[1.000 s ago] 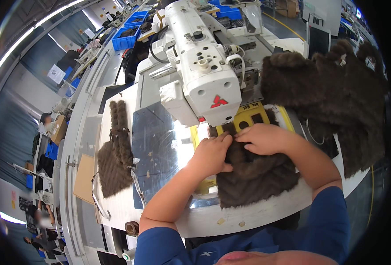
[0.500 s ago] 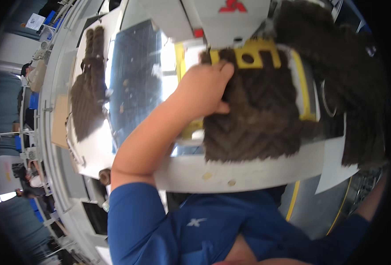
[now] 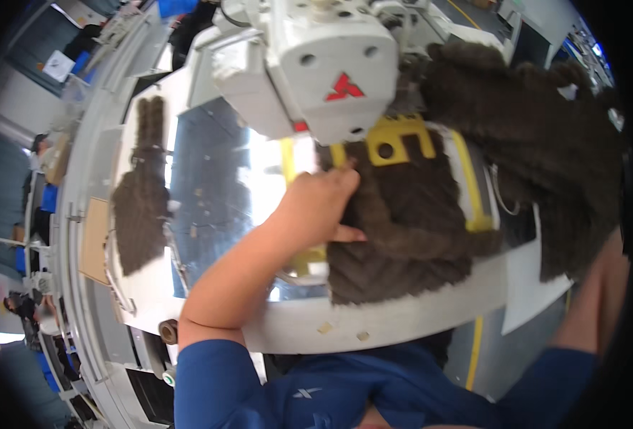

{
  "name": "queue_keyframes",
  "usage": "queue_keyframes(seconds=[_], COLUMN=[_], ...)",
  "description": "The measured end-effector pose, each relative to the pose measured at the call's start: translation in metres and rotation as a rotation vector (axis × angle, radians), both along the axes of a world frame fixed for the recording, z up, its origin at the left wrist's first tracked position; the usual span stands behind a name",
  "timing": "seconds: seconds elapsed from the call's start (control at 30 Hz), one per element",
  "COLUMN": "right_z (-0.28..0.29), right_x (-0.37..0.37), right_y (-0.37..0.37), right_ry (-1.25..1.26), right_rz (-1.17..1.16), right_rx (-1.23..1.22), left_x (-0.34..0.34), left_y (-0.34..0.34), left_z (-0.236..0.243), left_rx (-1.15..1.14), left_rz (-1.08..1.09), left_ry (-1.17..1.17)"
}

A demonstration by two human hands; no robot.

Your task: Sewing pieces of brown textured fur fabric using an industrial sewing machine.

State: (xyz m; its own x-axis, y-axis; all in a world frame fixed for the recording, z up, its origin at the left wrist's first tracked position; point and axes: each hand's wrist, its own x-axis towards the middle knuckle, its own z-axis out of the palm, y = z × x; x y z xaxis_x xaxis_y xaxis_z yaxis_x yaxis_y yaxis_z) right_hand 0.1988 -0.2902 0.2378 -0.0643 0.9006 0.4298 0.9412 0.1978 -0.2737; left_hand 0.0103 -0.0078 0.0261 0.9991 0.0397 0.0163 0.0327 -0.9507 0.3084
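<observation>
My left hand rests on the left side of a brown plush fabric piece. Its thumb stretches out apart from the fingers, which press on the fabric beside a yellow plate with a round hole and a slot. Across the piece a brown fabric edge curves in a thick fold to the right. The plate and fabric lie under the head of a white sewing machine. At the far right shows my right forearm; its hand is out of sight.
A large brown plush bundle drapes over the right side. On a white board at left lies another brown plush piece with two strips. A glossy table plate and the curved white table edge surround the work.
The view has shifted, showing more of the machine head. The upper fabric has gone from lying flatter to a thick curved fold. My left hand keeps its place on the fabric; the right forearm shows more.
</observation>
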Motion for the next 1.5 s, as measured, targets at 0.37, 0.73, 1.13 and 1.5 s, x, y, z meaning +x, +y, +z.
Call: queue_keyframes(seconds=[0.37, 0.73, 1.13, 1.5], right_z=[-0.135, -0.17, -0.158, -0.152], right_x=[-0.019, -0.051, -0.034, -0.046], right_y=[0.023, 0.015, 0.016, 0.043], right_ry=[0.279, -0.461, 0.612, 0.933], right_rz=[-0.115, -0.008, -0.131, -0.025], right_rx=[-0.555, 0.242, -0.106, 0.088], left_x=[-0.031, -0.007, -0.026, -0.018], left_y=[-0.002, -0.033, -0.063, -0.056], left_z=[0.042, 0.058, 0.039, 0.028], left_rx=[0.27, -0.636, -0.17, -0.646], left_rz=[0.106, -0.407, 0.075, -0.022], left_ry=[0.093, 0.448, -0.029, -0.517])
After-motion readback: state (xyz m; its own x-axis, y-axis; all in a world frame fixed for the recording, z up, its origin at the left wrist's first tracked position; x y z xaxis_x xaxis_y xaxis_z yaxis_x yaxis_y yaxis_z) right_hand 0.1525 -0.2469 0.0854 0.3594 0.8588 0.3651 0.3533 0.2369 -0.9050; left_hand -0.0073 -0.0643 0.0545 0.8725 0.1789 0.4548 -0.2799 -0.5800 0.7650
